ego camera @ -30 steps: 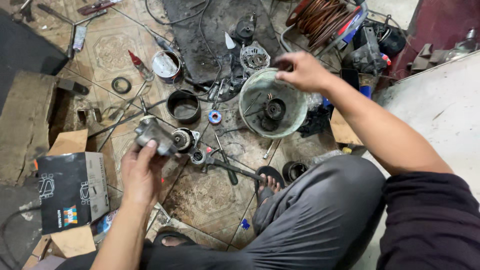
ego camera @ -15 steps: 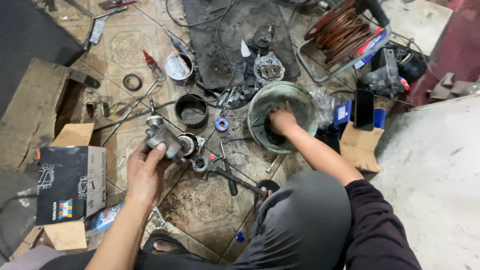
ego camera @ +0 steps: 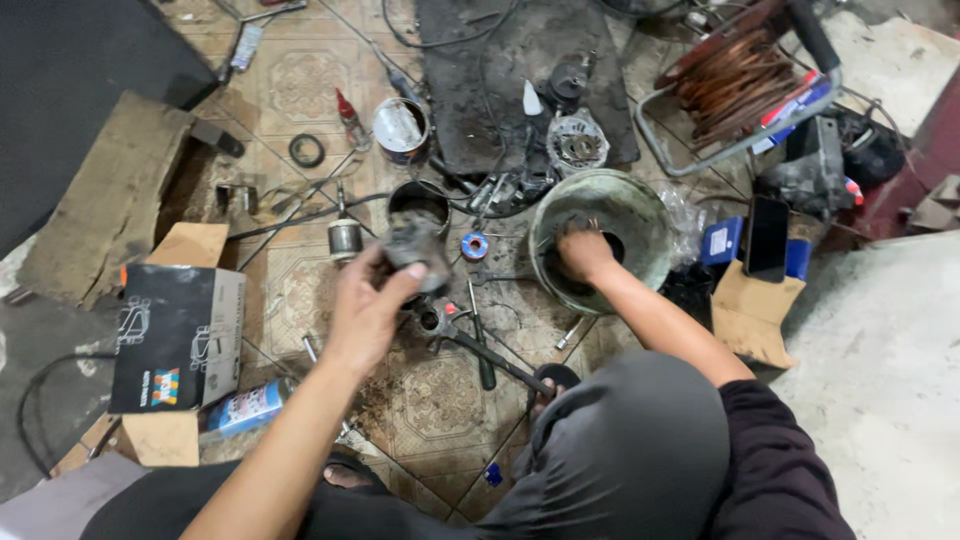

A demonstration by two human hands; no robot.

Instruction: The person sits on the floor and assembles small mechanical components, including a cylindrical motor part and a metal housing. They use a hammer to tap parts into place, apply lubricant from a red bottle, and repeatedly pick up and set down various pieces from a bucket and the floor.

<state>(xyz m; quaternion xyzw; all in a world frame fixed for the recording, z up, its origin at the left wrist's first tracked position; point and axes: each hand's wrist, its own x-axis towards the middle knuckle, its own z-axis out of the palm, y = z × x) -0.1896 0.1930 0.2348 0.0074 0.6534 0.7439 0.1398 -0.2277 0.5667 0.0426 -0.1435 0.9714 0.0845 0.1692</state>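
My left hand (ego camera: 366,311) grips a grimy grey metal motor part (ego camera: 412,248), held above the tiled floor near the middle of the view. My right hand (ego camera: 583,254) reaches down inside a round green-grey bowl (ego camera: 646,222) to the right; its fingers are in the dark bottom of the bowl and I cannot see whether they hold anything. A small shiny cylinder (ego camera: 345,238) and a black cup (ego camera: 418,201) sit just beyond the left hand. A blue ring (ego camera: 474,245) lies between the two hands.
A black cardboard box (ego camera: 175,338) sits at the left. A metal tin (ego camera: 401,127), a black mat (ego camera: 490,75) with greasy parts, a coil of copper wire (ego camera: 735,80), a dark phone (ego camera: 768,237) and a hammer-like tool (ego camera: 492,357) lie around. My knees fill the bottom.
My right hand came from above the bowl's rim down into the bowl. My left hand lifted the motor part and carried it up and to the right.
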